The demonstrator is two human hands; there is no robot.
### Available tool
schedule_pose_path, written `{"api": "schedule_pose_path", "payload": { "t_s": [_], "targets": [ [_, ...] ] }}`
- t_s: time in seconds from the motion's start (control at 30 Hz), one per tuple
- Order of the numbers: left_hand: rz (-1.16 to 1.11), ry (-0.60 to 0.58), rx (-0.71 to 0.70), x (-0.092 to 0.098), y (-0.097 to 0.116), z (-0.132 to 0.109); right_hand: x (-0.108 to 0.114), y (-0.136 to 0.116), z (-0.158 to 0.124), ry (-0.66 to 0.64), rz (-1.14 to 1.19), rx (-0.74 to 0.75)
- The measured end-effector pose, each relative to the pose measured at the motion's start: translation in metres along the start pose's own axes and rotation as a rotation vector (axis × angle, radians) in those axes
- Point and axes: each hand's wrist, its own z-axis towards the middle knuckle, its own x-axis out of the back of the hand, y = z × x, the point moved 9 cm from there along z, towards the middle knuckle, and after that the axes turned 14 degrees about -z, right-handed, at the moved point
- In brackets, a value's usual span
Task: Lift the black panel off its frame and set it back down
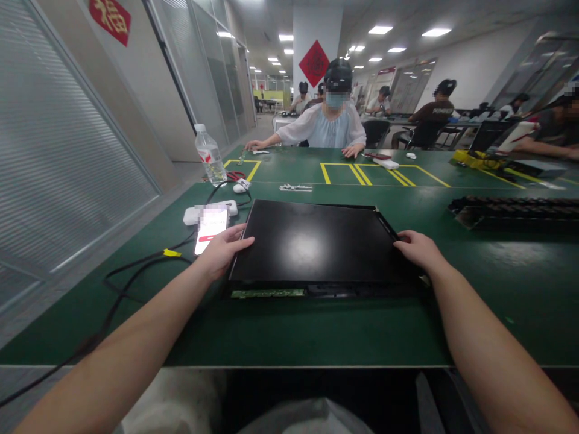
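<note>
A black LCD panel [316, 241] lies in front of me in a dark tray-like frame, glossy face up, tilted slightly toward me. A green circuit board strip [268, 293] shows along its near edge. At the panel's left edge is my left hand [222, 248], its thumb over the face and its fingers curled along the side. My right hand [420, 248] pinches the right edge near the frame's far corner, with the fingers partly hidden behind it. A lit phone [211, 228] lies against a white power strip [233, 208], just beyond my left hand.
Black cables [131, 277] run over the green table [316, 337] at the left. A water bottle [210, 157], red-handled scissors [236, 176] and small metal pieces [295, 188] lie beyond the panel. Dark slotted racks [515, 211] sit right. A person [335, 120] faces me across the table.
</note>
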Motion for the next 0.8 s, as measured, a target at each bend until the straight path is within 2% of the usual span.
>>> {"api": "schedule_pose_path", "payload": {
  "t_s": [0.2, 0.43, 0.63, 0.8],
  "targets": [
    [0.027, -0.104, -0.027, -0.005, 0.004, 0.001, 0.003, -0.005, -0.005, -0.015, -0.02, -0.018],
    [0.04, -0.152, -0.026, -0.01, 0.006, -0.003, 0.002, -0.003, -0.004, -0.019, 0.005, -0.029],
    [-0.001, -0.211, -0.049, -0.022, 0.012, -0.011, 0.0, 0.007, 0.003, 0.059, 0.15, -0.046],
    [-0.004, -0.266, -0.123, -0.029, 0.02, -0.015, -0.003, 0.012, 0.006, 0.082, 0.345, -0.089]
  ]
}}
